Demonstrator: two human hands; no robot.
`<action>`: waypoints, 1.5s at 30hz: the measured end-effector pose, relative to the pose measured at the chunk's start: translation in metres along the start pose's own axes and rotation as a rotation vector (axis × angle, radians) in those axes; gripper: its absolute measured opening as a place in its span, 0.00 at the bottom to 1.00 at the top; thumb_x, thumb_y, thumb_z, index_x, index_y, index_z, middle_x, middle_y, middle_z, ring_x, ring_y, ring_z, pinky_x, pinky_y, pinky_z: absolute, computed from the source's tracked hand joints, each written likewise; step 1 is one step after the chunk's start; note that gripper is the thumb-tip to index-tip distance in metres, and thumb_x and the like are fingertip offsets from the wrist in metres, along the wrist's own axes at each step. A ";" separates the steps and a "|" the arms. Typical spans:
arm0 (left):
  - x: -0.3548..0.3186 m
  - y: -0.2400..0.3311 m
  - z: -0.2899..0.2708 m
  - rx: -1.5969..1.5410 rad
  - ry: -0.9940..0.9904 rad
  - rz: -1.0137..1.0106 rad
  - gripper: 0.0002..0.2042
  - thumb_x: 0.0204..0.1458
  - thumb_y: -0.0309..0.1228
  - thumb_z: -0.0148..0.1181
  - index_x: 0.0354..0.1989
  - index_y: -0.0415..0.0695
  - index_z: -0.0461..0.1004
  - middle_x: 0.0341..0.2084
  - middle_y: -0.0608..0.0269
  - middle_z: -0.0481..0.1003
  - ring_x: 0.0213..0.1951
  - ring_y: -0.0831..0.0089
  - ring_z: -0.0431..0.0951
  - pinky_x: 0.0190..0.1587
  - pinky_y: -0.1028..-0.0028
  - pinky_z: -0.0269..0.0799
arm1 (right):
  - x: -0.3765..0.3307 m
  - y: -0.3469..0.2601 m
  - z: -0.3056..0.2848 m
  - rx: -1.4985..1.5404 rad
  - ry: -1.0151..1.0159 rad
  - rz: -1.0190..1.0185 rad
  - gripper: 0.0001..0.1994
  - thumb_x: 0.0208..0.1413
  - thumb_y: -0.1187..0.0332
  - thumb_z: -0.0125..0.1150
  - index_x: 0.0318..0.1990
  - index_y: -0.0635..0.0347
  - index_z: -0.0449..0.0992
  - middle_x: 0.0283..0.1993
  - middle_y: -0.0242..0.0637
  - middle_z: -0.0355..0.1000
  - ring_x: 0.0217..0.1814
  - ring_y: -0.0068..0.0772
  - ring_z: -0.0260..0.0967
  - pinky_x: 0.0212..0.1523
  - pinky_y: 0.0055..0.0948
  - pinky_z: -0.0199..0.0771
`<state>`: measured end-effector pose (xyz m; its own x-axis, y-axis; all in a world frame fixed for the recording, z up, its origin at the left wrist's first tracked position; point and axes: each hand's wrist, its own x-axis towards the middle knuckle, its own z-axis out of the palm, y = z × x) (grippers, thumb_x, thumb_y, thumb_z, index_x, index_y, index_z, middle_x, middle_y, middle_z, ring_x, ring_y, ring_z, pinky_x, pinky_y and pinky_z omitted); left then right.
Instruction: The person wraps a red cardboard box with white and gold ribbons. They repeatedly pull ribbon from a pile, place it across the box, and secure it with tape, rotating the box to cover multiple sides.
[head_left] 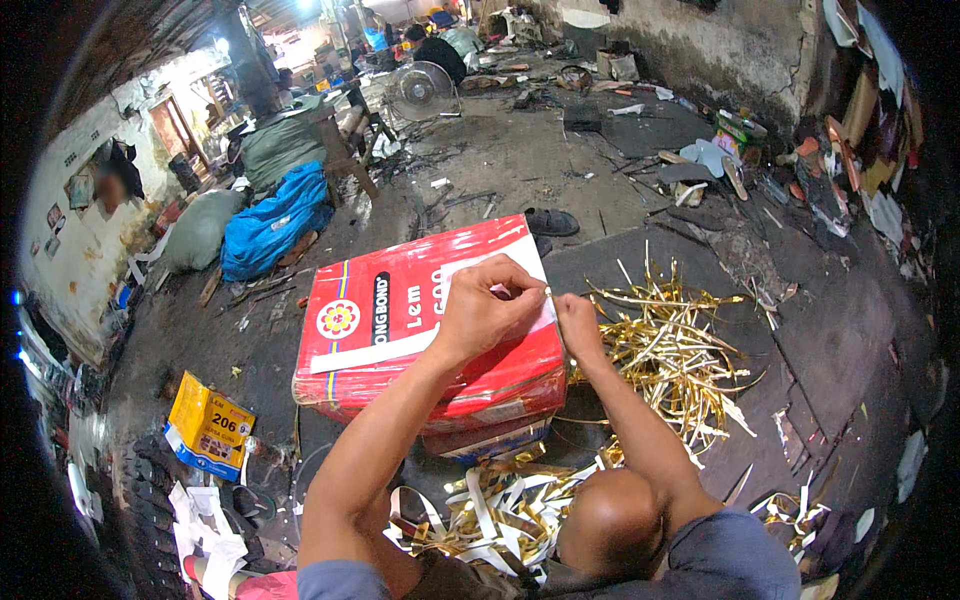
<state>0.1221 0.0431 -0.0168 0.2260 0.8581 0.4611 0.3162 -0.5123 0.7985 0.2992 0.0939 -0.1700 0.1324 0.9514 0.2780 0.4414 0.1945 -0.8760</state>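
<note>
While the head camera looks straight down, both hands meet at the far right corner of a big red rectangular tin (420, 335) lying on its side on the dark floor. Left hand (487, 305) is curled over the tin's top face, thumb and fingers pressed together, pinching a thin pale strip (520, 290) right at the edge. Right hand (578, 322) sits just beside it, fingers closed; it looks to be nipping the same strip's end, though the fingertips are too small to be sure. A white band (380, 350) runs diagonally across the tin's face under the left forearm.

To the right of the tin, a loose heap of gold foil strips (670, 350) is spread over the floor, and more gold-and-white offcuts (500, 505) lie tangled near the knees. A yellow carton (208, 425) rests well apart at the left; a blue sack (272, 220) and a standing fan (422, 90) sit farther back.

Risk from here, as I judge it: that strip is narrow and held only by fingertips, so an uneven pull could tear or kink it. The tin isn't braced, so a hard tug might shift it. And the loose heap could snag a trailing end.
</note>
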 end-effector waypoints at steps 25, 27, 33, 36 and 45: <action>0.005 -0.014 0.004 -0.141 -0.025 -0.007 0.04 0.53 0.18 0.67 0.27 0.35 0.81 0.28 0.62 0.79 0.28 0.78 0.79 0.28 0.77 0.74 | -0.080 0.240 0.069 -0.197 -0.036 0.268 0.14 0.51 0.64 0.66 0.25 0.69 0.80 0.24 0.55 0.77 0.26 0.57 0.76 0.29 0.51 0.72; 0.006 -0.013 0.004 -0.149 -0.031 -0.044 0.04 0.53 0.18 0.67 0.27 0.34 0.81 0.28 0.63 0.79 0.28 0.78 0.78 0.28 0.77 0.75 | -0.082 0.252 0.071 -0.088 -0.067 0.438 0.12 0.52 0.63 0.65 0.29 0.66 0.82 0.27 0.54 0.79 0.31 0.61 0.79 0.32 0.53 0.77; 0.003 -0.018 -0.002 -0.175 -0.051 -0.060 0.03 0.53 0.24 0.71 0.33 0.38 0.85 0.31 0.65 0.82 0.33 0.81 0.79 0.35 0.78 0.75 | -0.097 0.272 0.069 -0.138 -0.123 0.421 0.14 0.56 0.62 0.62 0.35 0.69 0.80 0.31 0.59 0.79 0.34 0.61 0.80 0.36 0.54 0.78; 0.012 -0.015 0.006 -0.204 -0.076 -0.012 0.03 0.53 0.23 0.71 0.33 0.37 0.85 0.31 0.65 0.82 0.33 0.81 0.79 0.36 0.79 0.75 | -0.099 0.291 0.057 -0.165 -0.114 0.427 0.16 0.58 0.62 0.61 0.38 0.70 0.80 0.33 0.61 0.80 0.35 0.61 0.80 0.39 0.55 0.78; -0.001 -0.004 -0.006 0.010 -0.034 0.086 0.02 0.51 0.22 0.68 0.28 0.37 0.82 0.28 0.62 0.79 0.31 0.78 0.78 0.33 0.74 0.75 | -0.136 0.254 0.015 -0.605 -0.251 0.156 0.16 0.65 0.63 0.51 0.43 0.68 0.79 0.40 0.62 0.79 0.43 0.67 0.78 0.48 0.59 0.78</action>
<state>0.1148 0.0442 -0.0182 0.2834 0.8094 0.5144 0.3038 -0.5845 0.7523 0.3802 0.0175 -0.4362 0.0573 0.9984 0.0022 0.8630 -0.0484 -0.5028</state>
